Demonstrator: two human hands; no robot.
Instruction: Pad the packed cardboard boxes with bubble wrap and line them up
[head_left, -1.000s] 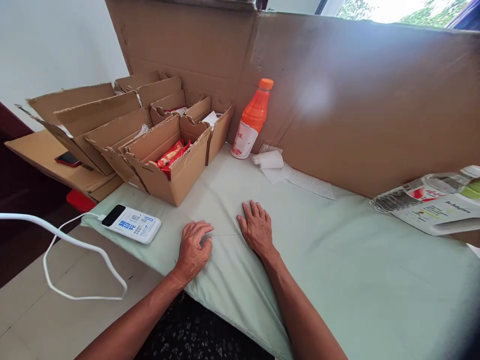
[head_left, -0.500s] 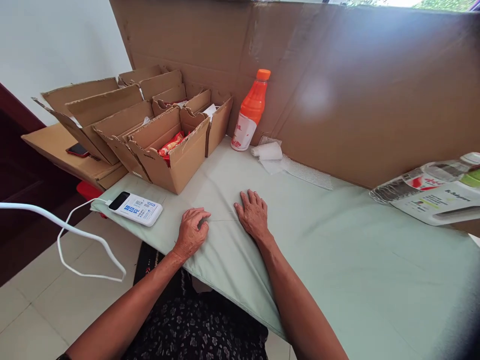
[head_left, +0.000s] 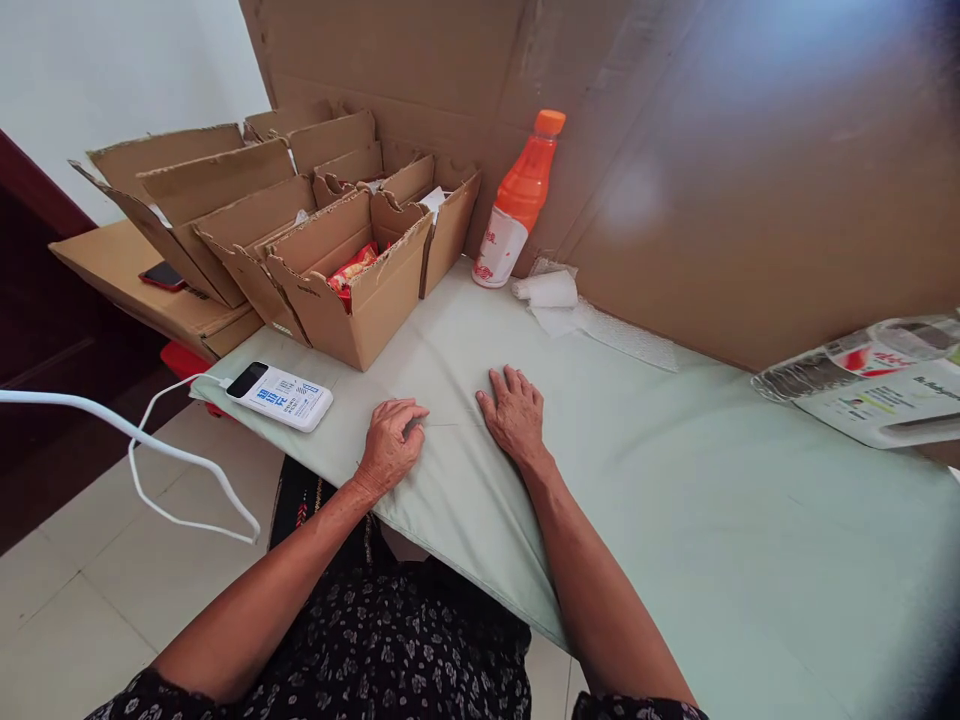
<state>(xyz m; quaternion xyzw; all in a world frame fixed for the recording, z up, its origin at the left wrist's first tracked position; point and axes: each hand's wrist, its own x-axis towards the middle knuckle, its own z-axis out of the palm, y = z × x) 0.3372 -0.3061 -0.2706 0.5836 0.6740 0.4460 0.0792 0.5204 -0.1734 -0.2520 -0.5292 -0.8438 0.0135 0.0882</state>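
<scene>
My left hand (head_left: 391,440) rests on its side on the pale green cloth (head_left: 675,500) near the table's front edge. Its fingers are loosely curved, the thumb stands apart from them, and nothing shows between. Palm down on the same cloth lies my right hand (head_left: 515,412), fingers stretched out and holding nothing. A white power bank (head_left: 289,398) with a dark display lies left of my left hand. Beyond both hands, an orange bottle (head_left: 517,205) with a white label leans against the cardboard panel.
Several open cardboard boxes (head_left: 386,310) stand at the back left, one with red packets (head_left: 352,268). A white cable (head_left: 150,445) loops off the left edge. Rolled white wrap (head_left: 547,290) lies by the bottle. Plastic bottles (head_left: 870,385) lie at the right. A cardboard panel (head_left: 675,180) closes the back.
The camera view has tilted slightly down, so the bottle and boxes sit a little higher and further right. Both hands stay on the cloth in nearly the same pose.
</scene>
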